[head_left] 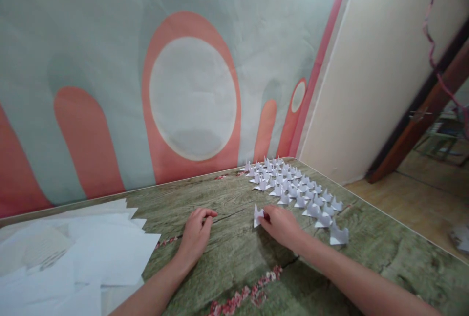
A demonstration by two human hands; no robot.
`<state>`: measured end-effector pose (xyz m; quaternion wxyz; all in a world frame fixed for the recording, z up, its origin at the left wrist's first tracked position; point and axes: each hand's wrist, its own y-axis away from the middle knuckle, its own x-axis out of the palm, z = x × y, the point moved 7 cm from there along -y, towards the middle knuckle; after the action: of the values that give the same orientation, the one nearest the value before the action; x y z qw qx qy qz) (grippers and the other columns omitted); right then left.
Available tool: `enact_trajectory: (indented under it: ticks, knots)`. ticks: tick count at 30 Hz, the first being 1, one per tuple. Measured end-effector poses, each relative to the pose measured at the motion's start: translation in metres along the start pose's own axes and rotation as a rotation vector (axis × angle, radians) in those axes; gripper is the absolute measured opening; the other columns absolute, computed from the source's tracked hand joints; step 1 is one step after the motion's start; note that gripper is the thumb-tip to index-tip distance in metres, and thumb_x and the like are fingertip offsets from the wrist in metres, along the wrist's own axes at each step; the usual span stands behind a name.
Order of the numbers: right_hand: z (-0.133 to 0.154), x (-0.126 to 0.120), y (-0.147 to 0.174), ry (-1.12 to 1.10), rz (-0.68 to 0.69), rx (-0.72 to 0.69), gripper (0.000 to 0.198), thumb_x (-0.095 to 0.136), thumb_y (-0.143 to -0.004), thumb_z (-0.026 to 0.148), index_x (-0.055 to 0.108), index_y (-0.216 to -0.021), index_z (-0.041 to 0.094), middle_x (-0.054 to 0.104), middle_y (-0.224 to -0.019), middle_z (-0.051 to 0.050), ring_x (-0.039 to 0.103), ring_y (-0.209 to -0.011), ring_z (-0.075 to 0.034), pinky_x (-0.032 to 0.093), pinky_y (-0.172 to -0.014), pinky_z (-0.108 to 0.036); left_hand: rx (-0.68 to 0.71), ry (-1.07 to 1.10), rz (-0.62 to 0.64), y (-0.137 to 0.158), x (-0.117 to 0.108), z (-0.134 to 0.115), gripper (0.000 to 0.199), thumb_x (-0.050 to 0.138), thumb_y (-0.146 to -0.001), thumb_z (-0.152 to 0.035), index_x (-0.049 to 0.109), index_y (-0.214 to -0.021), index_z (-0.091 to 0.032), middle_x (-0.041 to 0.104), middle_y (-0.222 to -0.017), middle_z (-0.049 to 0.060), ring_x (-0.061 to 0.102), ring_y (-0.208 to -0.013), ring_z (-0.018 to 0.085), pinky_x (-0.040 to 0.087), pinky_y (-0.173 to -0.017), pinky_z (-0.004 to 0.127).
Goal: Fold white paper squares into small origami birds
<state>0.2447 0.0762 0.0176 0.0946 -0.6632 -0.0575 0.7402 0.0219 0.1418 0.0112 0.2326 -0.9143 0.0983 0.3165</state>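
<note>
A small folded white paper figure with upright points is pinched between the thumb and fingers of my right hand. My right hand is just over the table, beside the rows of similar folded paper figures. The nearest of those, a larger-looking paper figure, stands to the right of my right forearm. To the left, my left hand rests on the wooden-patterned table with nothing in it. Its fingers are loosely bent, with a gap between thumb and forefinger.
White paper sheets lie in an overlapping pile on the left side of the table. Behind the table hangs a printed backdrop in coral and grey-green. A brown door stands at the right, past the table edge.
</note>
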Motion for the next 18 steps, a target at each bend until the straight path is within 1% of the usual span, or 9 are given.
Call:
enact_trajectory:
  ticks: [5,8,11,18]
  knots:
    - [-0.075,-0.008,0.024,0.076,-0.026,0.195,0.024,0.041,-0.088,0.032,0.057,-0.076,0.018,0.066,-0.078,-0.008,0.062,-0.073,-0.021,0.034,-0.058,-0.027,0.009,-0.009,0.02,-0.002,0.003,0.003,0.022,0.038,-0.081,-0.025,0.059,-0.081,-0.02,0.06,-0.086,0.003,0.054,-0.088,0.021,0.042,-0.081,0.035]
    - [-0.102,-0.005,0.028,0.1,-0.012,0.301,0.027,0.043,-0.087,0.035,0.058,-0.075,0.017,0.066,-0.076,-0.009,0.062,-0.07,-0.022,0.032,-0.055,-0.027,0.008,-0.02,0.036,-0.004,0.005,0.005,0.022,0.038,-0.081,-0.026,0.06,-0.081,-0.019,0.06,-0.086,0.004,0.054,-0.088,0.021,0.042,-0.08,0.035]
    - [-0.113,0.0,0.025,0.102,0.01,0.357,0.029,0.045,-0.086,0.038,0.06,-0.073,0.017,0.068,-0.076,-0.01,0.063,-0.073,-0.023,0.032,-0.054,-0.026,0.004,-0.035,0.035,-0.005,0.005,0.007,0.022,0.039,-0.08,-0.025,0.06,-0.081,-0.019,0.06,-0.087,0.004,0.054,-0.088,0.021,0.042,-0.079,0.034]
    - [-0.117,0.007,0.021,0.112,0.067,0.414,0.031,0.044,-0.086,0.038,0.064,-0.078,0.016,0.069,-0.079,-0.013,0.064,-0.076,-0.024,0.034,-0.056,-0.027,0.021,-0.053,0.061,-0.004,0.008,0.006,0.02,0.04,-0.08,-0.024,0.06,-0.083,-0.019,0.059,-0.087,0.004,0.054,-0.087,0.021,0.042,-0.079,0.033]
